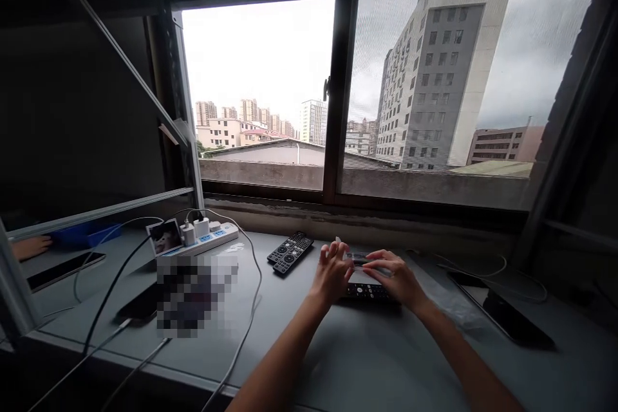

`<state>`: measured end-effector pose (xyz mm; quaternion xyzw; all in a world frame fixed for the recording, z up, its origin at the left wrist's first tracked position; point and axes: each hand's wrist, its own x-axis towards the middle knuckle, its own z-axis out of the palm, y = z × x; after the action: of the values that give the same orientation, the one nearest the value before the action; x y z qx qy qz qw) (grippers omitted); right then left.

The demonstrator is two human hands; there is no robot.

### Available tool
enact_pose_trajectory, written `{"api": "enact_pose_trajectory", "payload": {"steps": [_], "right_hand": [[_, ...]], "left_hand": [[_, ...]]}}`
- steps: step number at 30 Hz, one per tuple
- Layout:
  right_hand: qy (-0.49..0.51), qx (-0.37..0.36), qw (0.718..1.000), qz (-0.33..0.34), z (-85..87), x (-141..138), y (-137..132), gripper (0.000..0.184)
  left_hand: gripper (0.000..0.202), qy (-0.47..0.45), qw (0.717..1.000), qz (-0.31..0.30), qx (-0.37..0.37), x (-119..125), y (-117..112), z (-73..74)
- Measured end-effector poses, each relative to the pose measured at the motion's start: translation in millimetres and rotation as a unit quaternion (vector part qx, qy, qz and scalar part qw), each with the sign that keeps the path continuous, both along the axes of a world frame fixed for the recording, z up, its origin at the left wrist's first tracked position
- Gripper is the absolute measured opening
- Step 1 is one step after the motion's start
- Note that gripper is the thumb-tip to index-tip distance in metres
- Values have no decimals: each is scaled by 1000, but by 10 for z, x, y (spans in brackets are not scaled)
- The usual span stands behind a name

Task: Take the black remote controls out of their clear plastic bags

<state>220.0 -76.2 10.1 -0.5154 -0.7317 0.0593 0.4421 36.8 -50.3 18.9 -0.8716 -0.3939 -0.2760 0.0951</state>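
Note:
My left hand [332, 273] and my right hand [393, 278] are raised side by side over a grey desk [338, 347] below a window. Between their fingertips they hold a small clear rectangular piece [358, 259], both hands pinched on it. A black remote control [363, 291] lies on the desk just under the hands. Two more black remotes [290, 253] lie side by side to the left of my left hand.
A white power strip [207, 239] with chargers and trailing cables sits at the left. A dark phone [502, 309] lies at the right, another phone [62, 269] at far left by another person's hand [29, 247]. A blurred patch covers part of the desk.

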Motion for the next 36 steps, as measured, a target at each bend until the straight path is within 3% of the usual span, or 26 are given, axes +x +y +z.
{"api": "enact_pose_trajectory", "payload": {"steps": [3, 6, 9, 12, 14, 17, 19, 21, 25, 30, 33, 36], "right_hand": [[-19, -25, 992, -124, -17, 159, -13, 33], [-39, -92, 977, -189, -77, 311, -9, 33], [-60, -159, 971, -168, -144, 390, 10, 30], [-48, -218, 972, -78, -181, 390, 23, 33], [-33, -250, 968, -20, -188, 368, 19, 37], [-9, -276, 961, 11, -189, 341, -3, 42], [0, -278, 961, 15, -187, 331, -20, 44], [-1, -277, 961, 23, -179, 315, -35, 43], [-22, -261, 964, 52, -139, 258, -60, 30], [-63, -211, 975, 43, -98, 244, -52, 18], [-116, -87, 989, -18, -101, 313, -15, 16], [-149, 71, 983, -86, -121, 409, 12, 29]], "left_hand": [[21, -47, 997, 65, -7, -55, 34, 47], [26, -88, 982, 159, -47, -130, 70, 46], [36, -106, 958, 246, -103, -205, 122, -15], [48, -112, 940, 283, -152, -252, 183, -95], [56, -97, 950, 249, -158, -251, 216, -148], [58, -37, 981, 114, -152, -205, 247, -219], [45, -6, 987, 46, -155, -169, 254, -244], [27, -5, 987, 27, -158, -151, 251, -231], [17, -62, 988, 67, -121, -192, 230, -108], [28, -124, 978, 140, -96, -247, 205, -26], [34, -109, 977, 141, -117, -246, 195, -68], [40, -108, 976, 148, -115, -237, 174, -132]]}}
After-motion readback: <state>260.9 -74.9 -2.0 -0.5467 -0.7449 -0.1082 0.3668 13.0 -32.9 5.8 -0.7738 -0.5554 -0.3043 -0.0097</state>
